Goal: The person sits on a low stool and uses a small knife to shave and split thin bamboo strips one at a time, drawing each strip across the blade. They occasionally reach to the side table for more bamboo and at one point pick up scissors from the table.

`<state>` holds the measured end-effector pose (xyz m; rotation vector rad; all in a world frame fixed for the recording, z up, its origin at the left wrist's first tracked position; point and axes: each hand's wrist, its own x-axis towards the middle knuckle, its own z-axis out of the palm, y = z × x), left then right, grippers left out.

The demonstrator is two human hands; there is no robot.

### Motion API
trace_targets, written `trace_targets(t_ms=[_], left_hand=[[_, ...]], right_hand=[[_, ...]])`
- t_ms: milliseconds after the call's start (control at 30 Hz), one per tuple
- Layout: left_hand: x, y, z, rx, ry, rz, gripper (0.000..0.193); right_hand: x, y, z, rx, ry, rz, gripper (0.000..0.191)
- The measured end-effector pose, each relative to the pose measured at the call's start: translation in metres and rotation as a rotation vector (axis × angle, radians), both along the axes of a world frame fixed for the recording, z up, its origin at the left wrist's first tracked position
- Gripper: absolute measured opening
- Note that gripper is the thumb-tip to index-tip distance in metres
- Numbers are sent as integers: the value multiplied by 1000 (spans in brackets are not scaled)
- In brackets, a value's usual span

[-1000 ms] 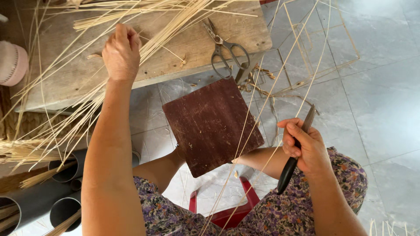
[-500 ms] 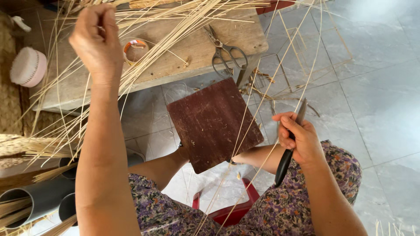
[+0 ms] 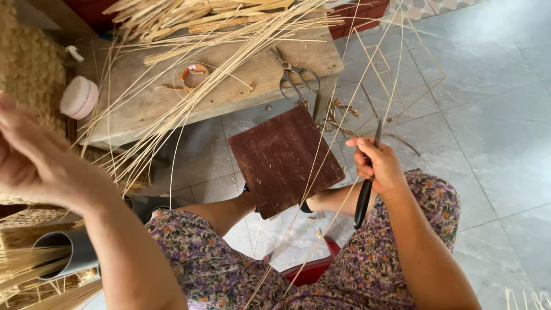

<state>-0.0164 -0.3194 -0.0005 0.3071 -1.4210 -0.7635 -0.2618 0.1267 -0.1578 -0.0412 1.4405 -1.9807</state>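
Left hand [image 3: 40, 163] now sits high and close to the camera at the left edge, blurred; 1 second back it was reaching down onto the wooden bench [image 3: 229, 92] among the loose strips. Fingers look curled, but whether they pinch a strip I cannot tell. The lift reads as a fresh strip being drawn off the pile, judged from the raised arm alone.

Right hand [image 3: 379, 166] sits much as before, wrapped around the black handle of a knife [image 3: 367, 183], blade pointing up and away. 2 thin bamboo strips [image 3: 327, 172] run diagonally from the lap up past that hand, crossing the dark reddish-brown board [image 3: 287, 158] resting on the knees.

Bench: low, weathered plank top, strewn with a bundle of split bamboo [image 3: 218, 23], scissors [image 3: 295, 77] near its right end, a small roll of tape [image 3: 192, 74]. A pink round lidded tub [image 3: 80, 97] lies left of it. Grey pipe sections [image 3: 74, 250] holding strips stand lower left. Floor: pale grey tiles, a thin bamboo frame [image 3: 402, 74] lying on them. A red stool [image 3: 313, 270] shows beneath the floral trousers.
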Motion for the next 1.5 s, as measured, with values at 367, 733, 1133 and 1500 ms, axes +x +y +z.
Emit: trace_targets(t_ms=[367, 733, 1133, 1500], left_hand=[[120, 190, 7, 485, -733, -589, 17], [145, 309, -69, 809, -875, -1100, 21], [205, 330, -98, 850, -1109, -1068, 20], [197, 332, -84, 651, -996, -1014, 21]], right_hand=[[158, 22, 30, -59, 39, 395, 74], [278, 75, 59, -43, 123, 471, 59], [261, 103, 55, -2, 270, 155, 28], [292, 74, 63, -34, 364, 279, 30]])
